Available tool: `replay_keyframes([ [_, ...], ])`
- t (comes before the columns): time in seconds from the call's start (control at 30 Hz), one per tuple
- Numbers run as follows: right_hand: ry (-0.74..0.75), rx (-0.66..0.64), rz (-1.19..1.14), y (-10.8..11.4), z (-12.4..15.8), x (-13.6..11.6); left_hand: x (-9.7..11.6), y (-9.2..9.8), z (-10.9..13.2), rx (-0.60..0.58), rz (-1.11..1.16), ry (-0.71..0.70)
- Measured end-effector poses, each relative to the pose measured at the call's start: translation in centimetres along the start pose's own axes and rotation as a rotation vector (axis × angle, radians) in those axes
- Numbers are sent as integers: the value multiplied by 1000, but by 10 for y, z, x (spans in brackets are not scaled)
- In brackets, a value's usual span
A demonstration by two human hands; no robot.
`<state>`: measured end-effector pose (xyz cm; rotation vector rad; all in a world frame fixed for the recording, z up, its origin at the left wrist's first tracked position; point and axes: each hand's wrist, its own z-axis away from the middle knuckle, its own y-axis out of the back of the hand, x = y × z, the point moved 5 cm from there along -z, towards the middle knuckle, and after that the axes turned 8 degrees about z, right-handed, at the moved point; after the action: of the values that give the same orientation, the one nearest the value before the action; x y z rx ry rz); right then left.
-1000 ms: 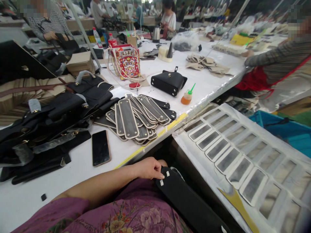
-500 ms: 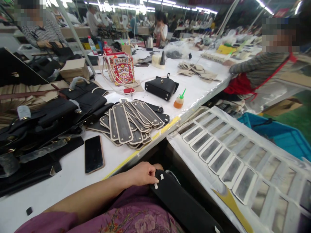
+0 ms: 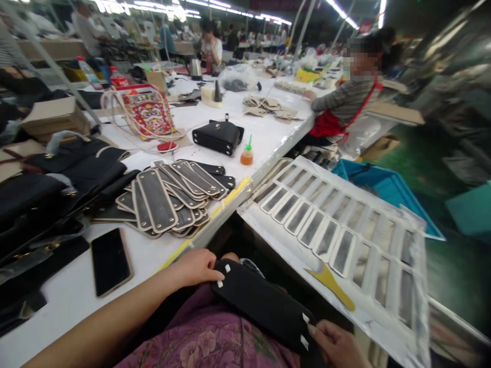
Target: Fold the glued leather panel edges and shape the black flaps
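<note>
Across my lap lies a long black leather panel (image 3: 264, 301) with rounded ends and small white tabs at both ends. My left hand (image 3: 197, 268) is closed on its far left end, thumb by the tabs. At the other end, the fingers of my right hand (image 3: 333, 342) pinch the panel's edge beside a white tab. On the table nearby is a fanned pile of dark panels (image 3: 157, 199) with pale borders and metal studs. To my right, a white board (image 3: 368, 322) carries rows of grey pieces with white edges, and a yellow scraper-like tool (image 3: 332, 286) rests on it.
A phone (image 3: 111, 263) lies left of the pile, near black bags (image 3: 76, 174). Beyond are a small black bag (image 3: 218, 137), a glue bottle (image 3: 247, 153) and a red patterned bag (image 3: 148, 112). A blue crate (image 3: 399, 189) stands behind the board. A co-worker (image 3: 345, 102) sits at the right.
The view has turned right, so the table things sit further left. My right hand has come into view, gripping the panel's near end. The left hand keeps its hold.
</note>
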<state>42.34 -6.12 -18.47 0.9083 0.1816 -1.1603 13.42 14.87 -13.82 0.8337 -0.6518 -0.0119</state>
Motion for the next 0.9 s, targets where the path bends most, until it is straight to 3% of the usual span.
replay_keyframes([
  [0.1,11,0,-8,3,8,-10,6,1,0,51,-154,-50],
  [0.2,41,54,-48,8,12,-9,43,-9,-1,222,-198,-327],
  [0.27,73,88,-51,10,14,-5,80,-33,-2,225,-163,-516],
  [0.4,110,98,-83,10,15,2,150,-105,-3,-19,-139,-848],
  [0.47,117,79,-118,10,14,6,168,-129,-8,-62,-179,-875],
  [0.53,128,65,-152,10,13,10,175,-141,-12,-55,-211,-860],
  [0.9,216,95,-239,5,10,23,188,-146,-10,-20,-264,-784],
])
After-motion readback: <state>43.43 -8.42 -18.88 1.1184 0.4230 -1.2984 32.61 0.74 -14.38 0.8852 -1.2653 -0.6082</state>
